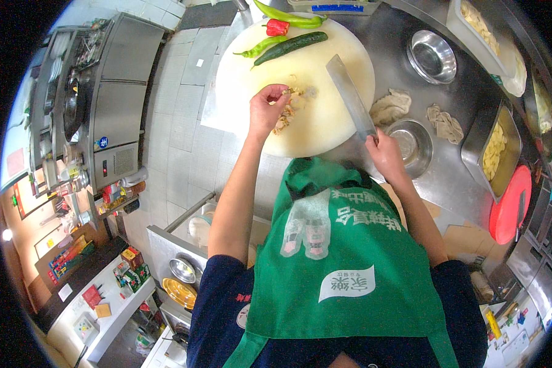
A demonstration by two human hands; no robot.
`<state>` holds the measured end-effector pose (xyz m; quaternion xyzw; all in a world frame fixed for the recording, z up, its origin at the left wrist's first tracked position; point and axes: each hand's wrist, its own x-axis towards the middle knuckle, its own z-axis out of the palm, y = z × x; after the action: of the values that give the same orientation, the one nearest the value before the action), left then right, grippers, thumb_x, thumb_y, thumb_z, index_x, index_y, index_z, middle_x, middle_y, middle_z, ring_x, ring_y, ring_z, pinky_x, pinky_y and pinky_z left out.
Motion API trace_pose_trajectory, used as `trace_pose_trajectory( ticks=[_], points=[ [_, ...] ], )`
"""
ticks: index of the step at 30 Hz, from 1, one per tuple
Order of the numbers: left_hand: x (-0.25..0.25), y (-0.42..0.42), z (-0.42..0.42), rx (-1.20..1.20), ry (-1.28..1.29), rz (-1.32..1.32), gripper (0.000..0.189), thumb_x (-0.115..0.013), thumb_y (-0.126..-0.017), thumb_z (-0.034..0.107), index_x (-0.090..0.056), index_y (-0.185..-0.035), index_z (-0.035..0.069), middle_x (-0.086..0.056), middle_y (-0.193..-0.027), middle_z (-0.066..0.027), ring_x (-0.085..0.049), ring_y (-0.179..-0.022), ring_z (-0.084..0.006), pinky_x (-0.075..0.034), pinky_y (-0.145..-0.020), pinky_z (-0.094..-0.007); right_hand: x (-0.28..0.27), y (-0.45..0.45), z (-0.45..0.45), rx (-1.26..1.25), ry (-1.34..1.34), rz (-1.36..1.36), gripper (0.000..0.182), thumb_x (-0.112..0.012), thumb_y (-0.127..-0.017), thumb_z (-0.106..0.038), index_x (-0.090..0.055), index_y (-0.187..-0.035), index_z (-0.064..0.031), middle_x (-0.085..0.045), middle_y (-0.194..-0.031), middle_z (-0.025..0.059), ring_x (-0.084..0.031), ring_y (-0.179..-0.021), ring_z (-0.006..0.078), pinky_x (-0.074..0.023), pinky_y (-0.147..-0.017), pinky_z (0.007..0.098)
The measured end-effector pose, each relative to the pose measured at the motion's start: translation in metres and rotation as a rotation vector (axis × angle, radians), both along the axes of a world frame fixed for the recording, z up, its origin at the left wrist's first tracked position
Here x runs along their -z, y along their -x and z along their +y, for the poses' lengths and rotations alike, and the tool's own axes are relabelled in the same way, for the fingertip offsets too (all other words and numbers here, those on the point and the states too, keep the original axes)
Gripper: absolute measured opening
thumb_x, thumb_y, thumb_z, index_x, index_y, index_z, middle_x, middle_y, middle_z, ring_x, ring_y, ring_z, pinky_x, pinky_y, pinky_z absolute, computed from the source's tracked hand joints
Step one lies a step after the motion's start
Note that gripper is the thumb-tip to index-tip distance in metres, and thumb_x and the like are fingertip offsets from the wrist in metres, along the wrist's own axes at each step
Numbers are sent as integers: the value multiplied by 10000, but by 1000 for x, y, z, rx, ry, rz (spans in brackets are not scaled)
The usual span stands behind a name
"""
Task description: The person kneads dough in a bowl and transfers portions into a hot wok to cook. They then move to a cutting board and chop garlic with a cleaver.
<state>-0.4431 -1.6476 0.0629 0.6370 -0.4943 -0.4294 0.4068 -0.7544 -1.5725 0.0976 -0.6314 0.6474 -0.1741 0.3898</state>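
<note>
My right hand grips the handle of a cleaver, whose broad blade lies across the right side of a round white cutting board. Over the middle of the board, my left hand pinches a small pale bit between thumb and fingertips. Beside and under those fingers are crushed pieces with brownish skins, which look like garlic. Farther up the board lie a dark green cucumber-like vegetable, a small green pepper, a red pepper piece and a long green pepper.
Right of the board, the steel counter holds a metal bowl, two crumpled cloths, stacked bowls and a steel pan of pale slices. A red lid leans beside that pan. Steel cabinets stand across the tiled floor.
</note>
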Motion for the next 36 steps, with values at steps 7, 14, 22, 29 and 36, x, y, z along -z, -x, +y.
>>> trace_pose_trajectory(
  ticks=[7,14,22,29,36],
  points=[
    [0,0,-7,-17,10,324,209,-617,-942,62,-621,-1139,-7,-715,-997,-104,-653,-897,-142,-516,-819,-258,7,4,-9,-61,30,85,260,-548,-914,-210,-580,-964,43,-632,-775,265,-623,-758,457,-483,-671,517],
    [7,0,-12,-61,-21,540,192,-619,-943,63,-608,-1120,-10,-708,-1011,-119,-654,-893,-149,-518,-829,-264,-2,2,-8,-142,128,127,265,-556,-902,-216,-588,-933,45,-644,-831,261,-632,-806,436,-494,-712,487],
    [11,-2,-11,-136,-45,354,188,-693,-875,19,-677,-1060,-13,-694,-918,-42,-626,-810,-93,-511,-765,-225,-20,1,-10,-174,122,57,285,-559,-894,-228,-589,-941,51,-647,-855,280,-633,-833,448,-495,-734,487],
    [5,43,-34,23,65,67,86,-730,-837,35,-696,-913,14,-686,-836,-34,-598,-721,-83,-510,-680,-239,0,8,-8,-111,165,43,289,-556,-895,-229,-586,-944,55,-639,-841,285,-627,-817,452,-490,-732,488],
    [32,78,-50,250,291,-431,107,-678,-825,55,-701,-912,-1,-699,-814,-166,-688,-722,-272,-551,-702,-339,-2,16,-1,-133,173,-22,276,-561,-896,-231,-580,-933,42,-632,-756,256,-621,-721,434,-486,-657,454]
  ],
)
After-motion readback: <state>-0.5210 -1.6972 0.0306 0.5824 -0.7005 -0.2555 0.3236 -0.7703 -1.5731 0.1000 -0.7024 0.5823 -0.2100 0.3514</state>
